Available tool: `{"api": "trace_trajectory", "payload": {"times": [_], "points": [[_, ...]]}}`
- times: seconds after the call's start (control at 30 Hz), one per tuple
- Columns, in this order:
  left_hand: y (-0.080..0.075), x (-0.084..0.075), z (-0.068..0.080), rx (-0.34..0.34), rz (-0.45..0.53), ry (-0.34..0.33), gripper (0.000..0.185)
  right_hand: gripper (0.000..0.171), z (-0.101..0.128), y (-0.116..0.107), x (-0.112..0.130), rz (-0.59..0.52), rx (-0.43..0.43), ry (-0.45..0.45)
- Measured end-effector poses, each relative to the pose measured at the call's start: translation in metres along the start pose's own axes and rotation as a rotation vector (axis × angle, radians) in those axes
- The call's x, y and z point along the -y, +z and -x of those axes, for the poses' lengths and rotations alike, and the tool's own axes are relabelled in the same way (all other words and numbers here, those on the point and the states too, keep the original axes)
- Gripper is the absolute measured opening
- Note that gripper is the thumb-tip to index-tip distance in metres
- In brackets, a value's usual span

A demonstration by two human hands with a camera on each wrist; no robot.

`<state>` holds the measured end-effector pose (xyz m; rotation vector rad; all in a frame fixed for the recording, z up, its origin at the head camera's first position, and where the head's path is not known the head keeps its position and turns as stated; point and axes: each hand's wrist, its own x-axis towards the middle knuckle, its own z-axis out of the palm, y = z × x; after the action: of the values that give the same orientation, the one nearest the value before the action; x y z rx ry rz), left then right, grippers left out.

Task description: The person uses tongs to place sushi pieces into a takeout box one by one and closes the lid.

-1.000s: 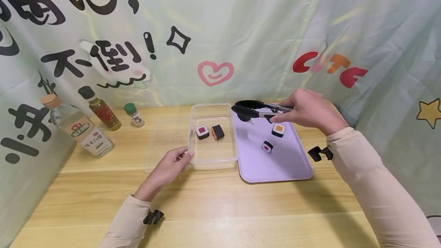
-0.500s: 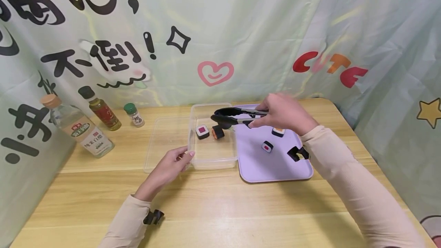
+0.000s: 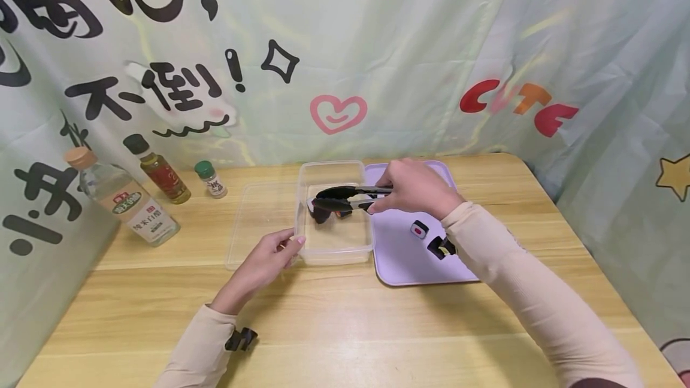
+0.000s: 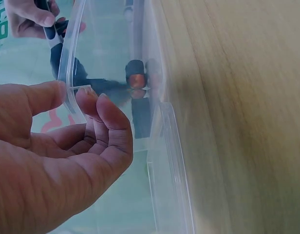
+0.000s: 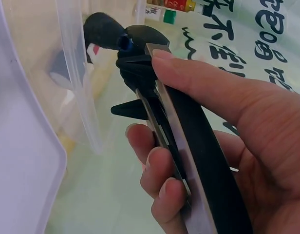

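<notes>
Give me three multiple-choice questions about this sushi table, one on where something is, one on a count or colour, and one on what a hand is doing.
1. Where do the tips of the tongs sit?
A. over the clear container
B. over the bottles
C. on the bare table

2. What colour is the tray?
A. green
B. lilac
C. red

3. What is the left hand doing?
A. lying flat on the table
B. holding a bottle
C. holding the clear container's rim

Answers: 1 A, the head view shows the black tips inside the container's outline. 2 B, the tray beside the container is pale purple. 3 C, the left wrist view shows thumb and fingers pinching the rim, while the right hand grips the tongs.
</notes>
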<state>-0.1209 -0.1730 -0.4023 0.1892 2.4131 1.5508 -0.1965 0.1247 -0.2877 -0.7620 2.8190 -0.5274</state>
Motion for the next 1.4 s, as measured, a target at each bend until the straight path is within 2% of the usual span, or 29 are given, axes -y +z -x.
{"api": "trace_trajectory", "payload": {"times": [0.07, 0.57, 0.6, 0.77, 0.83, 0.97, 1.0, 1.2, 1.4], "points": [[0.0, 0.0, 0.0, 0.0, -0.004, 0.001, 0.043, 0.014, -0.001, 0.002, 0.001, -0.018, 0.006, -0.001], [0.001, -0.001, 0.0, -0.009, -0.001, -0.016, 0.045, 0.013, 0.006, 0.004, -0.005, -0.038, -0.013, 0.019], [0.0, -0.001, 0.001, -0.007, -0.003, -0.012, 0.045, 0.015, 0.007, 0.004, -0.006, -0.034, -0.02, 0.01], [0.001, -0.002, 0.001, -0.012, -0.002, -0.011, 0.045, 0.051, 0.018, 0.002, -0.017, -0.034, -0.067, -0.023], [0.001, -0.002, 0.001, -0.014, 0.001, -0.016, 0.046, 0.053, 0.023, 0.0, -0.022, -0.043, -0.081, -0.028], [0.001, -0.001, 0.001, -0.009, 0.002, -0.014, 0.046, 0.022, 0.036, -0.005, -0.033, -0.067, -0.082, 0.022], [0.001, -0.001, 0.001, -0.009, 0.003, -0.016, 0.046, 0.02, 0.039, -0.007, -0.035, -0.068, -0.082, 0.039], [0.001, -0.001, 0.0, -0.01, 0.002, -0.023, 0.043, 0.052, 0.06, -0.014, -0.05, -0.088, -0.092, 0.161], [0.001, 0.0, -0.001, -0.008, -0.011, -0.027, 0.042, 0.05, 0.082, -0.014, -0.065, -0.09, -0.111, 0.21]]}}
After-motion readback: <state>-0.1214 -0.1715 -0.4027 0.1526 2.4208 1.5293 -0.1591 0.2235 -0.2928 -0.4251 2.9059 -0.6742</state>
